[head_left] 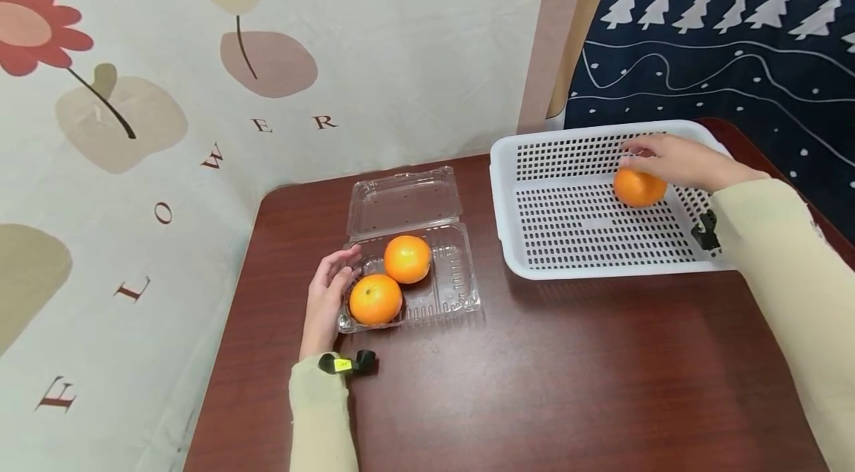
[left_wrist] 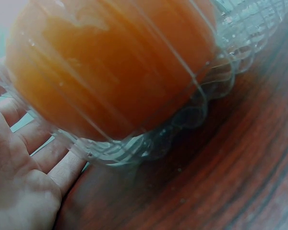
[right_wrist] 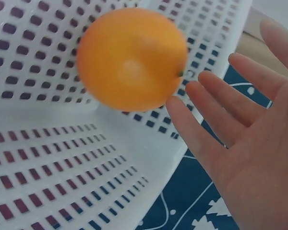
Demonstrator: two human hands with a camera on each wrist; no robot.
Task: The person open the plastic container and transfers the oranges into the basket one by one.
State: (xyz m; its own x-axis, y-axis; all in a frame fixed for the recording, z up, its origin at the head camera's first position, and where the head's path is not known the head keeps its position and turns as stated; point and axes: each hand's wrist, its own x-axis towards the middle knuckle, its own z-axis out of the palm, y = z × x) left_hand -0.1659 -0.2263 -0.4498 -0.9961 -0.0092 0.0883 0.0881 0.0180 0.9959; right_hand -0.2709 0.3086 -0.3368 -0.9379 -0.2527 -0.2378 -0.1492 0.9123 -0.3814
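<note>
Over on the right, the person's right hand (head_left: pixel 675 159) hangs at the far right corner of a white, rectangular plastic basket with a grid of slots (head_left: pixel 614 271). Just below it, inside that basket, sits a round, glossy orange fruit (head_left: pixel 640 188), and the right-wrist view gives the close look: the fingers (right_wrist: pixel 228 100) are spread and straight, released, with nothing grasped. The tip of one comes right to the edge of the fruit, though whether it touches cannot be told. A small green stem end faces the fingers, and whether the fruit bears on the basket's floor or its side is hard to say.

Across to the left, where the left hand (head_left: pixel 327 294) rests along the side of a clear, hinged plastic clamshell box (head_left: pixel 454 271). The fingers there are loosely bent, not clenched, lying against the outside of the transparent wall; the left-wrist view shows them through it, blurred. Inside the box, two more round orange fruits: a nearer one (head_left: pixel 376 300) close to that hand, and a farther one (head_left: pixel 407 259) just beside it, both in the left half. The clear lid (head_left: pixel 404 199) lies folded back behind.

Box and basket stand apart on a dark reddish-brown wooden table (head_left: pixel 534 368), and cream sleeves (head_left: pixel 775 264) cover both arms.
</note>
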